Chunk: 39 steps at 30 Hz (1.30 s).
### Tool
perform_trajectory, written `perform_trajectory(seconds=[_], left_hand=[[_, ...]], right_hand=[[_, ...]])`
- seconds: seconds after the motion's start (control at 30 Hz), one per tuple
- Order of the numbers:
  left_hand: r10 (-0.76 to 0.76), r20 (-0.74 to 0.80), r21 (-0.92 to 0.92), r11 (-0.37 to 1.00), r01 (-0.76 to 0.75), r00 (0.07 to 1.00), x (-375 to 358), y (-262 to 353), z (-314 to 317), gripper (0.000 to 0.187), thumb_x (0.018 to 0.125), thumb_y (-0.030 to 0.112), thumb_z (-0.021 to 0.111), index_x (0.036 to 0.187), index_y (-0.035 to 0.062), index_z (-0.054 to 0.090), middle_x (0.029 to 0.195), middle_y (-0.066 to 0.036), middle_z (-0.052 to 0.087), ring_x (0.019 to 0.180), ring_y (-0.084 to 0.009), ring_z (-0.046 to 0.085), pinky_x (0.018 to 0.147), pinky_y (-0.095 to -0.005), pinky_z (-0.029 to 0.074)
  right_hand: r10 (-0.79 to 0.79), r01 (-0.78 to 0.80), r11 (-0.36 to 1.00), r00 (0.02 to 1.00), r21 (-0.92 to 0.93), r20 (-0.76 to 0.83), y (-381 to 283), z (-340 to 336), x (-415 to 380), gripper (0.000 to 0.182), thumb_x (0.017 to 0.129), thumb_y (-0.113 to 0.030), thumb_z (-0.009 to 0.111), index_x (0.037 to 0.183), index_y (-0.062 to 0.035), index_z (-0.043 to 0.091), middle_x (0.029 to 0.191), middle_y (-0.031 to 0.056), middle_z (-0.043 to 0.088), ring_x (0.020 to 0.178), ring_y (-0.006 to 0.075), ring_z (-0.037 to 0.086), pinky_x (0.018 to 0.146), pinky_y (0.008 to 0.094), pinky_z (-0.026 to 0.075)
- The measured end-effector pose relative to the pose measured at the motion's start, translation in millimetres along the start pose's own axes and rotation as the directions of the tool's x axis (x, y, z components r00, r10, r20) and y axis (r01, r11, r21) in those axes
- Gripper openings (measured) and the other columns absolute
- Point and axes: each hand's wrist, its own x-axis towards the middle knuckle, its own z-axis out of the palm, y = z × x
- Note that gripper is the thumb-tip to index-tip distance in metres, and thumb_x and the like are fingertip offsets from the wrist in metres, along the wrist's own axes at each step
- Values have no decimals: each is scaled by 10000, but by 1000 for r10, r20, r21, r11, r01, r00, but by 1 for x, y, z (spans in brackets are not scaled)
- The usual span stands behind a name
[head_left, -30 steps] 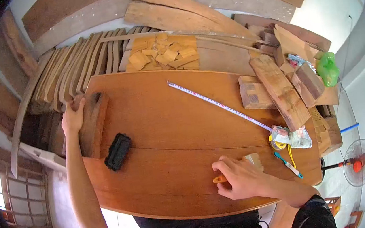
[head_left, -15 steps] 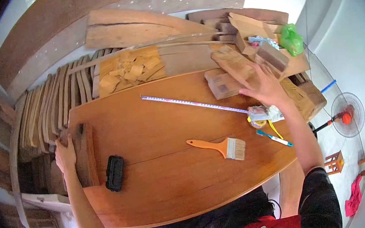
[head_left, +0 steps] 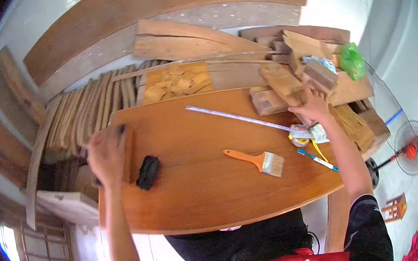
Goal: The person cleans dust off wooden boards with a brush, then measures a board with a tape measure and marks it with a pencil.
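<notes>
My left hand (head_left: 103, 157), blurred by motion, is at the dark wooden block (head_left: 128, 152) on the table's left edge; its fingers are too smeared to read. At the right, my right hand (head_left: 313, 107) is closed around the near end of a long wooden block (head_left: 281, 78), thumb on its left side. Beside that lies a shorter wooden block (head_left: 266, 100). Just below my right hand are a tape measure (head_left: 299, 133), its blade (head_left: 238, 118) pulled out across the table, and a blue-and-white brush (head_left: 318, 160). A wide orange-handled paintbrush (head_left: 256, 161) lies mid-table.
A black brush-like object (head_left: 148, 172) lies on the wooden table (head_left: 200, 193). Behind stand stacked boards (head_left: 88, 110) and a pile of wood chips (head_left: 177, 81). A green plastic bag (head_left: 352, 61) sits at the back right, with a fan (head_left: 411, 148) on the floor beyond.
My view has shifted, moving the scene rightward. My left hand has risen from the dark block's side to its top. My right hand has come down onto the long wooden block.
</notes>
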Motion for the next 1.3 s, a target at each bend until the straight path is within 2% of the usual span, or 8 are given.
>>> perform_trajectory(seconds=[0.27, 0.43, 0.47, 0.67, 0.8, 1.1, 1.2, 1.3], left_hand=[[207, 285, -178, 971, -160, 936, -83, 107, -32, 406, 836, 125, 727, 1210, 30, 602, 1239, -169, 646, 1113, -344, 615, 964, -406, 476], [172, 407, -339, 940, -27, 897, -113, 126, -41, 481, 856, 171, 727, 1284, 11, 574, 1230, -168, 653, 1120, -315, 639, 965, -387, 491], [157, 456, -350, 937, 14, 876, -122, 122, -41, 646, 836, 255, 777, 1369, 3, 512, 1294, -193, 615, 1206, -321, 598, 1025, -395, 457], [333, 727, -214, 941, -262, 600, -160, 145, -71, 1327, 555, 519, 930, 1566, 43, 214, 1595, -212, 285, 1478, -350, 283, 1204, -447, 253], [252, 802, -185, 967, -175, 542, -169, 147, -71, 1324, 547, 532, 913, 1565, 56, 215, 1597, -220, 261, 1479, -376, 253, 1214, -478, 228], [363, 781, -274, 931, -243, 509, -177, 128, -25, 1196, 624, 538, 860, 1548, 67, 264, 1571, -208, 307, 1462, -397, 263, 1209, -477, 238], [363, 783, -267, 930, -254, 506, -178, 122, -25, 1168, 639, 531, 852, 1543, 70, 274, 1575, -184, 309, 1473, -390, 232, 1210, -469, 241], [350, 779, -287, 937, -201, 521, -184, 127, -27, 1178, 628, 521, 864, 1541, 65, 274, 1583, -174, 299, 1490, -371, 199, 1215, -459, 236]], right_hand=[[-66, 71, 960, 997, 272, -27, -19, -44, -70, 1076, 579, -455, 865, 1485, -126, 388, 1471, 196, 483, 1345, 428, 439, 1126, 488, 345], [-507, 541, 803, 840, 250, -192, -15, -72, -171, 1020, 544, -302, 907, 1437, -120, 447, 1392, 174, 523, 1255, 390, 474, 1094, 481, 351], [-586, 618, 644, 777, 451, -229, -18, -69, -187, 1019, 536, -288, 916, 1428, -113, 457, 1348, 174, 538, 1224, 392, 460, 1086, 485, 335], [-814, 716, 524, 580, 462, 25, -42, -75, -259, 1029, 583, -415, 892, 1471, -202, 420, 1368, 171, 492, 1242, 377, 439, 1082, 504, 317], [-859, 755, 463, 511, 465, 25, -45, -57, -256, 1057, 585, -417, 890, 1494, -227, 385, 1421, 168, 441, 1275, 379, 406, 1089, 513, 309], [-878, 771, 445, 475, 456, 53, -61, -34, -222, 1012, 667, -480, 863, 1493, -152, 380, 1428, 190, 426, 1337, 408, 369, 1133, 507, 303], [-853, 615, 391, 522, 685, 19, -70, -8, -193, 935, 741, -524, 804, 1483, -125, 399, 1410, 201, 445, 1336, 394, 388, 1130, 494, 323], [-716, 710, 602, 683, 365, -147, -99, -3, -162, 817, 753, -526, 776, 1387, -88, 505, 1380, 213, 513, 1282, 392, 486, 1076, 493, 397]])
